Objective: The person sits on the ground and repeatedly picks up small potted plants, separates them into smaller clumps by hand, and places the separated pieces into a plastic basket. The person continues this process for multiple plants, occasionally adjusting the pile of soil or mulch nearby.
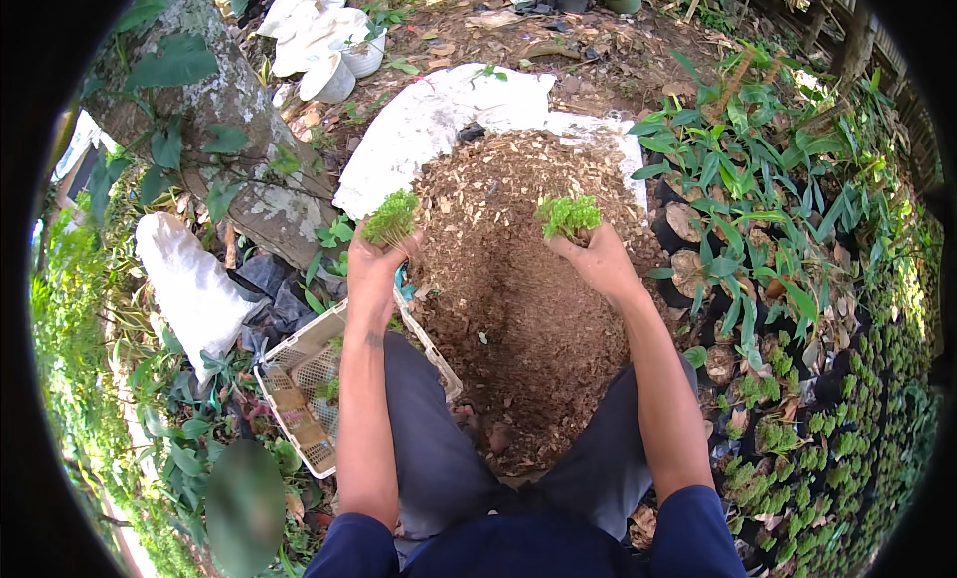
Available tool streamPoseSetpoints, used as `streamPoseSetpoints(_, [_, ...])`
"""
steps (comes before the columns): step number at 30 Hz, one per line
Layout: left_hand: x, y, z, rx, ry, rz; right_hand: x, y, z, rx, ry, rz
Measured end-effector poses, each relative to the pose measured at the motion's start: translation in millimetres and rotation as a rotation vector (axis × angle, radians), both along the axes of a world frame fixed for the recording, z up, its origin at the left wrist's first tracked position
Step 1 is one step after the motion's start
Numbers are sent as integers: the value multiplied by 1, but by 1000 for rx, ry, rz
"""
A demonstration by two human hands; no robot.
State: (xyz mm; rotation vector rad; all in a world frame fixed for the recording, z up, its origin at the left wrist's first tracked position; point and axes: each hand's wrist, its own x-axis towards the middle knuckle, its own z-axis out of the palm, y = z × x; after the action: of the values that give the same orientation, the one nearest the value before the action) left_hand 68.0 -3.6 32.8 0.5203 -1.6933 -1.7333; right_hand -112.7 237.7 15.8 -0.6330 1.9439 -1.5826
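Note:
My left hand (374, 268) grips a small bunch of bright green leafy seedlings (392, 218) by its thin pale stems. In my right hand (598, 258) is a second green seedling clump (570, 215), pinched near its base between thumb and fingers. Both hands are raised, well apart, over a heap of brown soil mixed with wood chips (516, 294). A cream plastic crate (299, 421), partly hidden by my left forearm and leg, stands tilted beside my left leg with some green plants inside.
White sacking (448, 107) lies under the far side of the heap. On the left are a tree trunk (217, 107), a white sack (194, 294) and black plastic (273, 286). Potted long-leaved plants (725, 174) and many small seedlings (807, 458) crowd the right. White buckets (329, 79) lie further back.

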Motion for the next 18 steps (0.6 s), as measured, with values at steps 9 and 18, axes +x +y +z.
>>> streamPoseSetpoints(9, [-3, 29, -1, -145, -126, -56, 15, 27, -4, 31, 579, -70])
streamPoseSetpoints(18, [19, -18, -11, 109, 139, -87, 38, 27, -8, 126, 645, 56])
